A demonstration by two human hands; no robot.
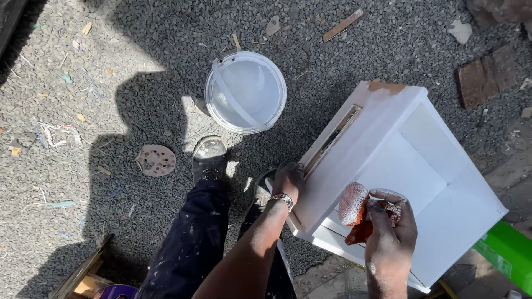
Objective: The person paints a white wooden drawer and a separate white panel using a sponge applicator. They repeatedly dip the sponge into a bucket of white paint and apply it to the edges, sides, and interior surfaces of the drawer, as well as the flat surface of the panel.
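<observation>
A white-painted wooden box (421,166), like a drawer or small cabinet, stands tilted on the gravel with its open side up. My left hand (288,180), a beaded band on its wrist, grips the box's near left edge. My right hand (390,227) hovers over the box's front rim and holds a reddish-brown piece of sandpaper (354,207), dusted white, folded against the wood. A bare wood patch (385,86) shows at the box's far corner.
A white plastic bucket (245,91) with a handle stands on the gravel beyond my feet. A round sanding disc (156,160) lies at left. Bricks (487,77) lie at top right, a green object (510,252) at the right edge, wood scraps at bottom left.
</observation>
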